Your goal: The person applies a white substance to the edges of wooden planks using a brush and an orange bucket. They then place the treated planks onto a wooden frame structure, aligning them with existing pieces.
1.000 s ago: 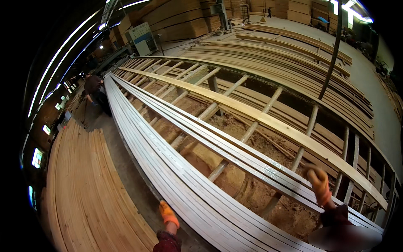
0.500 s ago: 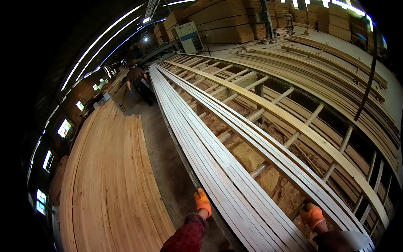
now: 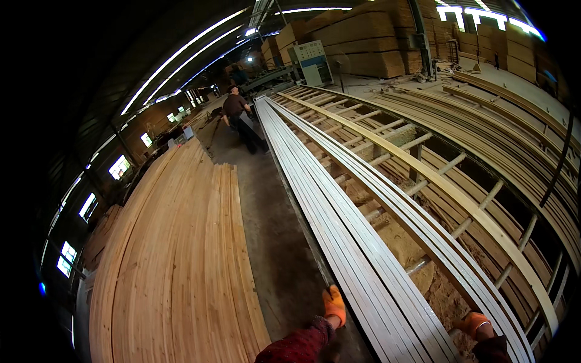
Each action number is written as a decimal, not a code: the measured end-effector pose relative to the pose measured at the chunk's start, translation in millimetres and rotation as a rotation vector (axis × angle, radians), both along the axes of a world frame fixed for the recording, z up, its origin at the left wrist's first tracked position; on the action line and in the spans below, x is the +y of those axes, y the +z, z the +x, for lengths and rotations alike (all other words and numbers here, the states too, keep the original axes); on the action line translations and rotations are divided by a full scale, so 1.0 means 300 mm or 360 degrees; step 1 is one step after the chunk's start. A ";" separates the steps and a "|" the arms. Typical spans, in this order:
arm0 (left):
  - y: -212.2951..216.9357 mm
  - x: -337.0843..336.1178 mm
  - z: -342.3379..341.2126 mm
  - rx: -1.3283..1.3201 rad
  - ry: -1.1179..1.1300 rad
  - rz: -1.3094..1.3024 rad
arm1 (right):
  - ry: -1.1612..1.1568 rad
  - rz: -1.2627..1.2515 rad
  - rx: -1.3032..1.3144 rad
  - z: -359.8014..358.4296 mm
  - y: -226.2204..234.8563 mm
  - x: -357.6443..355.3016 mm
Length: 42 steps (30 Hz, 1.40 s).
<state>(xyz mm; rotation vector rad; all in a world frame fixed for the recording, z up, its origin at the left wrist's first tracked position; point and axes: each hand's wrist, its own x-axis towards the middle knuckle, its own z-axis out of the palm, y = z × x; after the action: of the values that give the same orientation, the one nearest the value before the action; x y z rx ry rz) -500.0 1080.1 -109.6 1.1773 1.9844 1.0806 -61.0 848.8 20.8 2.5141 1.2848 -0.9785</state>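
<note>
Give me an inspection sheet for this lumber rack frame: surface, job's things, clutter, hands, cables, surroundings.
Surface: long wooden rack with cross rungs.
Job's things: bundle of pale long boards lying along the rack's near edge.
Clutter: sawdust and scraps under the rungs.
Hands: left hand, orange glove, on the bundle's near edge; right hand, orange glove, at its far edge; grip unclear.
Cables: dark cable hanging at right.
Surroundings: stacked planks on the left, concrete aisle, another person far off, lumber stacks behind.
</note>
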 end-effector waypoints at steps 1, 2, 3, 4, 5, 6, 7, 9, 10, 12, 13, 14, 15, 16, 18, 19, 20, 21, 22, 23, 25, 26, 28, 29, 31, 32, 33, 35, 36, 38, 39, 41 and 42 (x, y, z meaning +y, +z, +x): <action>0.032 -0.010 0.003 0.0003 -0.0017 -0.0022 | 0.0096 0.0150 -0.0074 -0.001 -0.035 -0.015; 0.065 -0.020 0.000 0.0008 -0.0038 -0.0044 | 0.0084 0.0094 -0.0120 0.000 -0.066 -0.014; 0.117 -0.029 0.003 -0.0092 -0.0052 -0.0176 | 0.0073 0.0037 -0.0161 -0.008 -0.078 -0.004; 0.096 -0.025 -0.019 -0.0159 -0.0081 -0.0169 | 0.0074 -0.0021 -0.0198 -0.014 -0.088 0.004; 0.074 -0.019 -0.024 -0.0183 -0.0049 -0.0080 | 0.0054 -0.0031 -0.0231 -0.010 -0.118 0.018; 0.071 -0.008 0.064 -0.0261 -0.0127 -0.0011 | 0.0162 -0.0048 -0.0290 0.114 -0.265 -0.066; 0.048 0.033 0.143 -0.0324 -0.0223 0.0037 | 0.0488 0.0062 -0.0342 0.252 -0.378 -0.161; -0.139 0.089 -0.065 -0.0200 -0.0178 0.0052 | 0.0284 0.0130 -0.0397 0.080 -0.276 -0.036; -0.210 0.086 -0.094 -0.0218 -0.0223 -0.0031 | 0.0152 0.0070 -0.0399 0.104 -0.305 -0.026; -0.079 0.032 -0.044 -0.0242 -0.0312 -0.0371 | -0.0143 -0.0144 -0.0400 0.015 -0.190 0.018; 0.031 0.031 -0.082 -0.0176 -0.0396 -0.0454 | -0.0166 -0.0132 -0.0433 -0.068 -0.097 0.086; 0.097 0.043 -0.107 -0.0141 -0.0486 -0.0517 | -0.0276 -0.0268 -0.0373 -0.094 -0.029 0.143; 0.022 0.084 -0.220 0.0001 -0.0552 -0.0527 | -0.0269 -0.0202 -0.0431 -0.130 0.010 0.172; -0.065 0.126 -0.302 0.0136 -0.0618 -0.0524 | -0.0266 -0.0207 -0.0432 -0.137 0.016 0.186; 0.204 0.121 -0.186 -0.0270 -0.0837 -0.1003 | -0.0372 -0.0196 -0.0446 -0.080 -0.039 0.095; 0.263 0.205 -0.215 -0.0285 -0.1142 -0.1503 | -0.0382 -0.0211 -0.0450 -0.067 -0.059 0.078; 0.311 0.297 -0.248 -0.0281 -0.1424 -0.2008 | -0.0380 -0.0224 -0.0452 -0.056 -0.085 0.073; 0.411 0.325 -0.230 -0.0286 -0.1698 -0.2159 | -0.0415 -0.0171 -0.0472 -0.060 -0.094 0.073; 0.493 0.351 -0.223 -0.0295 -0.1956 -0.2315 | -0.0438 -0.0123 -0.0486 -0.076 -0.094 0.088; 0.546 0.365 -0.204 -0.0424 -0.2039 -0.2324 | -0.0390 -0.0128 -0.0463 -0.088 -0.089 0.108; 0.652 0.375 -0.108 -0.0563 -0.2225 -0.2173 | -0.0409 -0.0148 -0.0441 -0.089 -0.103 0.107; 0.687 0.371 -0.047 -0.0577 -0.2308 -0.1998 | -0.0459 -0.0150 -0.0453 -0.077 -0.118 0.105; 0.717 0.360 0.059 -0.0824 -0.2219 -0.1827 | -0.0478 -0.0081 -0.0430 -0.098 -0.110 0.127; 0.771 0.323 0.140 -0.0796 -0.2340 -0.1703 | -0.0471 -0.0089 -0.0403 -0.107 -0.091 0.112; 0.838 0.264 0.262 -0.0734 -0.2533 -0.1501 | -0.0482 -0.0098 -0.0392 -0.108 -0.078 0.137; 0.858 0.233 0.324 -0.0678 -0.2636 -0.1451 | -0.0539 -0.0111 -0.0398 -0.103 -0.078 0.127; 0.894 0.189 0.382 -0.0686 -0.2698 -0.1491 | -0.0464 -0.0106 -0.0397 -0.099 -0.079 0.119; 1.013 0.091 0.451 -0.0448 -0.2860 -0.1480 | -0.0382 -0.0069 -0.0402 -0.051 -0.147 0.096; 1.078 0.031 0.470 -0.0285 -0.2968 -0.1464 | -0.0393 -0.0038 -0.0414 -0.028 -0.212 0.056; 1.117 -0.026 0.450 -0.0415 -0.3141 -0.1626 | -0.0584 0.0055 -0.0451 -0.051 -0.182 0.037; 1.096 -0.051 0.393 -0.0647 -0.3226 -0.1517 | -0.0603 0.0062 -0.0392 -0.081 -0.125 0.060; 1.168 -0.052 0.368 -0.0568 -0.3433 -0.1776 | -0.0625 0.0012 -0.0321 -0.103 -0.066 0.089; 1.187 -0.055 0.364 -0.0504 -0.3504 -0.1731 | -0.0640 0.0033 -0.0300 -0.093 -0.068 0.086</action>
<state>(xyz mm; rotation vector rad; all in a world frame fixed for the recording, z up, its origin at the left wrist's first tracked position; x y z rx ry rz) -390.9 1063.7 246.7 1.3309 0.0112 -0.8192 -88.9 874.5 0.3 2.8628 0.7564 -0.7687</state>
